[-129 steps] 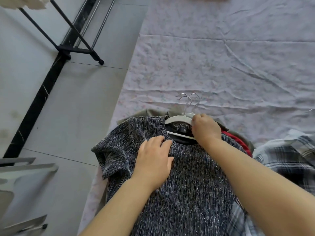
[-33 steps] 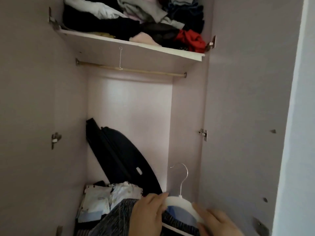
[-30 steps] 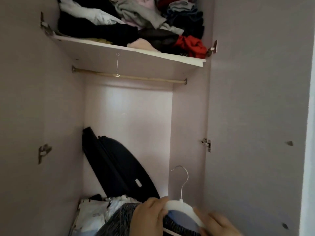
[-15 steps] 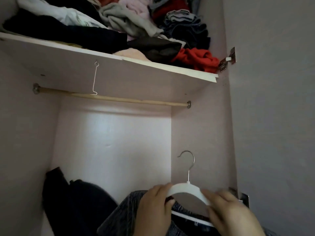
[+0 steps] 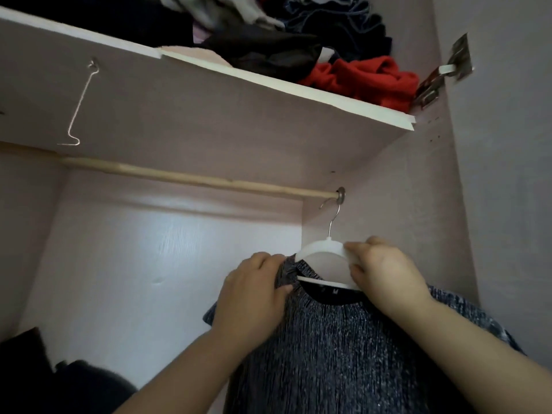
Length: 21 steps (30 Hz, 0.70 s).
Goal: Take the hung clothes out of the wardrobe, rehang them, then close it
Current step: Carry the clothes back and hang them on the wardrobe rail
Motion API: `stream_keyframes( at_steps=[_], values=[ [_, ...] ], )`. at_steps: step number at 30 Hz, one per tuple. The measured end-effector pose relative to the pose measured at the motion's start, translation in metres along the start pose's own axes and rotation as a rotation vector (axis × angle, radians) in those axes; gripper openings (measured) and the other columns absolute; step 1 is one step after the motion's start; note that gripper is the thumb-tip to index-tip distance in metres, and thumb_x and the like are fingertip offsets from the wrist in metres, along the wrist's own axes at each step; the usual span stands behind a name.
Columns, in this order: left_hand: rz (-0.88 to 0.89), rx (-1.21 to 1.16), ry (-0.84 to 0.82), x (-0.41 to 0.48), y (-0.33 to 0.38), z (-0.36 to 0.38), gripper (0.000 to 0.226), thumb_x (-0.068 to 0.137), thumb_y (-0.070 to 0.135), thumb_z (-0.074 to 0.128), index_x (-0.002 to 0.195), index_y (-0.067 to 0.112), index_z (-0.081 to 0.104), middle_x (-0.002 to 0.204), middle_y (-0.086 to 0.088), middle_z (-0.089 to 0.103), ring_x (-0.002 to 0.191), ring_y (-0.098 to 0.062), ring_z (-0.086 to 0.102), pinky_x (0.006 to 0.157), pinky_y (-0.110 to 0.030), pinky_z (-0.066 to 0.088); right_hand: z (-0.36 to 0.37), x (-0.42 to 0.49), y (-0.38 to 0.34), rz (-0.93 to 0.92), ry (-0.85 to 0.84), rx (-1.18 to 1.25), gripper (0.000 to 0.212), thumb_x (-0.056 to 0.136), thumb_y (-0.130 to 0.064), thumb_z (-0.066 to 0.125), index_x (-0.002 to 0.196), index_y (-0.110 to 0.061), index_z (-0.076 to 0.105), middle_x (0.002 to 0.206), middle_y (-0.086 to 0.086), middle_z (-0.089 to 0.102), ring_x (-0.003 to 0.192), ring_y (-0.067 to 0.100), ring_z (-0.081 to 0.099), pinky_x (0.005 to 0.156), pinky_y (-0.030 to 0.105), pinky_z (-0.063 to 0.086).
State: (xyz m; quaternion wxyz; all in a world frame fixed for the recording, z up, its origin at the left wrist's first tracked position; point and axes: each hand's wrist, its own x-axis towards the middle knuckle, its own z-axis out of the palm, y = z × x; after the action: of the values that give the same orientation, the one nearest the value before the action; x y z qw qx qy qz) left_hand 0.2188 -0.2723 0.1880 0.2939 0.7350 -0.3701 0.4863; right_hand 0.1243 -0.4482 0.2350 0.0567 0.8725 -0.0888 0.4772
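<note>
- Pinching the white hanger, the right hand holds its hook just under the wooden rod.
- At the hanger's 9 o'clock, the left hand grips the glittery sweater.

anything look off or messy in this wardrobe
Yes. The clothes on the top shelf are heaped unfolded, with a red garment bulging to the front edge. A bent wire hook dangles from the shelf's underside, carrying nothing. The shelf's white front edging also steps unevenly near its middle.
</note>
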Motion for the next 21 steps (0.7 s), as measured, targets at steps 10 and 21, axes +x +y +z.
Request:
stream_keyframes(
  at_steps=[10, 21],
  values=[
    [-0.046, 0.142, 0.062, 0.054, -0.019, 0.003, 0.048, 0.091, 0.039, 0.051, 0.135, 0.027, 0.038, 0.135, 0.008, 0.044, 0.121, -0.012, 0.042, 0.099, -0.028, 0.033, 0.019, 0.105, 0.021, 0.12, 0.0, -0.113, 0.029, 0.086, 0.0, 0.047, 0.11, -0.008, 0.061, 0.101, 0.012, 0.058, 0.077, 0.028, 0.051, 0.065, 0.028, 0.043],
    [-0.049, 0.224, 0.079, 0.07, -0.025, 0.009, 0.048, 0.091, 0.04, 0.048, 0.136, 0.031, 0.034, 0.138, 0.011, 0.039, 0.125, -0.012, 0.038, 0.1, -0.028, 0.031, 0.05, 0.151, 0.022, 0.165, -0.026, -0.166, 0.035, 0.09, 0.006, 0.041, 0.121, -0.003, 0.052, 0.103, 0.01, 0.059, 0.082, 0.025, 0.055, 0.064, 0.03, 0.043]
  ],
)
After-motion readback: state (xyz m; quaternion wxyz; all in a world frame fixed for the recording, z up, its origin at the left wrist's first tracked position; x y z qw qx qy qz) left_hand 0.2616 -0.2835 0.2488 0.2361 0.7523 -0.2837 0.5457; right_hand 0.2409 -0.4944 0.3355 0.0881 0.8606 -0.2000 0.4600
